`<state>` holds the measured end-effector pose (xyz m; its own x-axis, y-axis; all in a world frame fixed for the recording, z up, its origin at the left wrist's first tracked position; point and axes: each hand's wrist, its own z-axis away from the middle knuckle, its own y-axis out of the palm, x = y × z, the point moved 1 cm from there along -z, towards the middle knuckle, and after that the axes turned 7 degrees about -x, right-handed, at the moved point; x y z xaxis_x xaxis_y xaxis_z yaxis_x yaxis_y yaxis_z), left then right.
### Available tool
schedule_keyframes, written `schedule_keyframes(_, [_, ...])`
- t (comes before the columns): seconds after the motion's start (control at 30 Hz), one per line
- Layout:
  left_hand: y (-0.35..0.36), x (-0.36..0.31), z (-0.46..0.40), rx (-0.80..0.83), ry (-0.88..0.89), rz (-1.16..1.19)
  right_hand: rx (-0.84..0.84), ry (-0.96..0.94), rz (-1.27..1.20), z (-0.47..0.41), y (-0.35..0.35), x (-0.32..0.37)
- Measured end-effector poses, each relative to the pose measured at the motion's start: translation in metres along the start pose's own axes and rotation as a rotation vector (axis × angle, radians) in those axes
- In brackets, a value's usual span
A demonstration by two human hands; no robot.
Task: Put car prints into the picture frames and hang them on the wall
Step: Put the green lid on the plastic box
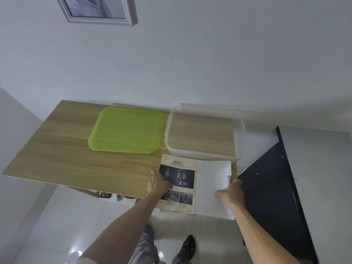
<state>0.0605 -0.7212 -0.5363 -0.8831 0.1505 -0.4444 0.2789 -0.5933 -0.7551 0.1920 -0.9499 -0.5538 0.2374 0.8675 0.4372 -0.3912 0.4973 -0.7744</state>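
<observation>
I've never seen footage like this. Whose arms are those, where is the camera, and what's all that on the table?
No machine here: the arms are a person's own, filmed by a wide-angle camera worn on the head and looking down, so walls look bent. The left hand rests on a car print, a page headed SAFETY with pictures of parked cars. The right hand holds a white sheet that lies beside and partly over the print. Both papers lie at the near edge of a wooden table and stick out past it. Farther back lie a green plastic lid and, to its right, a clear plastic box with nothing in it. A grey picture frame already hangs on the wall above. A dark board stands to the right.
</observation>
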Motion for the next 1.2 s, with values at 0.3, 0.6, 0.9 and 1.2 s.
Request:
schedule_keyframes(0.3, [0.003, -0.003, 0.003, -0.026, -0.070, 0.025, -0.005, -0.048, 0.018, 0.003, 0.001, -0.001])
schedule_keyframes(0.6, [0.008, -0.005, 0.004, -0.033, -0.108, 0.067, -0.006, -0.067, 0.019, 0.001, 0.003, -0.004])
schedule_keyframes(0.9, [0.002, -0.005, 0.006, -0.006, -0.082, 0.108, 0.010, -0.077, 0.015, -0.001, 0.003, -0.006])
schedule_keyframes(1.2, [-0.012, 0.010, 0.002, 0.115, -0.112, 0.558, 0.036, -0.085, -0.081, 0.001, -0.003, -0.009])
